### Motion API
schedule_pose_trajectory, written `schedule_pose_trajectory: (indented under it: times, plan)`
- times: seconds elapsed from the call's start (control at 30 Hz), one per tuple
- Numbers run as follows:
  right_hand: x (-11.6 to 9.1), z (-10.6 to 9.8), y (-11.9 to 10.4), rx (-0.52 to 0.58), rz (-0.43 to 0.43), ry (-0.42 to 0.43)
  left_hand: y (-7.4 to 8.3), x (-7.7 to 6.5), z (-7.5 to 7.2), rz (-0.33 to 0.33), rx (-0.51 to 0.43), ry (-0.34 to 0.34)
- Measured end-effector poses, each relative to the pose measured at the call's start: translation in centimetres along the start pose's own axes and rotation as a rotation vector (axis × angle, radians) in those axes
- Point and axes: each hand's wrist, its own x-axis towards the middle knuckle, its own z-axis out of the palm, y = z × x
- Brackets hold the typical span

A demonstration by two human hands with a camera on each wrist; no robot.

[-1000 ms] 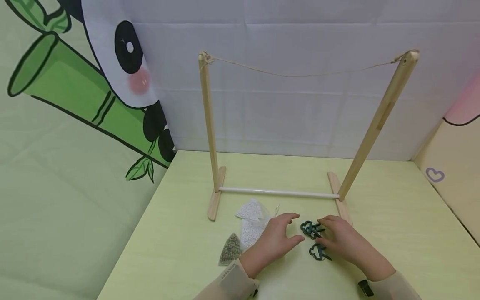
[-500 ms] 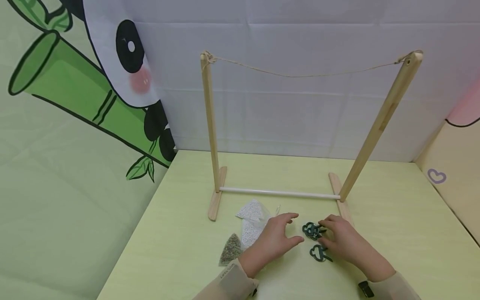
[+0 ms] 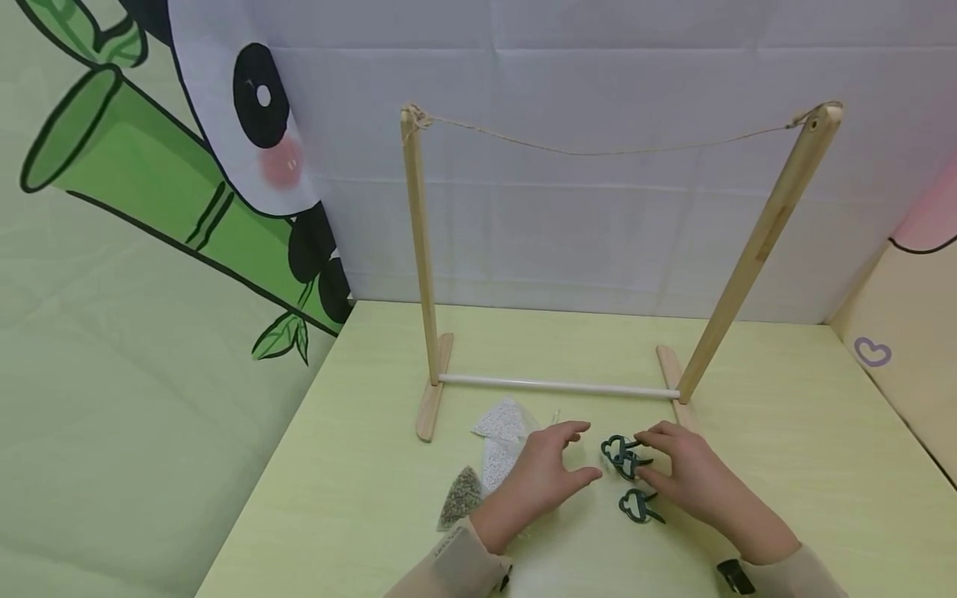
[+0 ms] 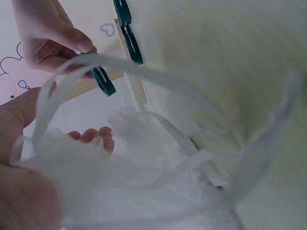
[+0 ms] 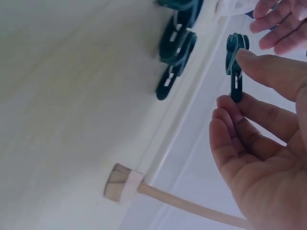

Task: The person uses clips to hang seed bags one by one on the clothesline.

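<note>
Between its thumb and index finger, my right hand (image 3: pixel 691 473) pinches a dark green clothes clip (image 5: pixel 235 62) by its handles. Other clips of the same kind (image 5: pixel 178 40) lie beneath and nearby on the table, one of them a separate lower clip (image 3: pixel 637 505). My left hand (image 3: pixel 540 469) hovers with thumb and fingers apart, to the left of the clips, and nothing shows in its grasp. White speckled pieces (image 3: pixel 497 457), partly hidden by this hand, lie beside it. Blurred sheer white fabric and ribbon loops (image 4: pixel 158 76) fill much of the left wrist view.
Behind the hands stands a wooden frame, its left post (image 3: pixel 419 249) and right post (image 3: pixel 758 249) joined by a sagging string (image 3: pixel 576 153) above and a white rod (image 3: pixel 557 383) below. A grainy brown-grey wedge-shaped piece (image 3: pixel 460 497) lies on the pale yellow table (image 3: pixel 329 482).
My right hand has lifted slightly, and the upper clips have shifted and spread apart at its fingertips. The left hand has drifted a little left, still with its fingers apart.
</note>
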Motion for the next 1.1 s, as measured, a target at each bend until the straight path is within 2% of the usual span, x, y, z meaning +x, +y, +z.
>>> schedule_pose_trajectory:
  times: [0.3,0.53,0.77,0.93,1.1]
  plan:
    - [0.0,-0.8,-1.5,0.001,-0.087,0.047,0.2,-0.3,-0.9,-0.020,-0.024,-0.020]
    - [0.4,-1.1,-3.1,0.027,-0.190,0.092,0.4,-0.6,-1.5,-0.001,-0.057,-0.047]
    - [0.4,-1.3,-4.2,0.074,-0.299,0.121,0.8,-1.1,-2.2,0.034,-0.134,-0.062]
    - [0.5,-1.2,-4.8,0.112,-0.332,0.117,0.9,-1.5,-2.6,0.067,-0.179,-0.076]
    - [0.4,-1.0,-5.1,0.165,-0.334,0.094,0.9,-2.0,-2.8,0.073,-0.186,-0.080]
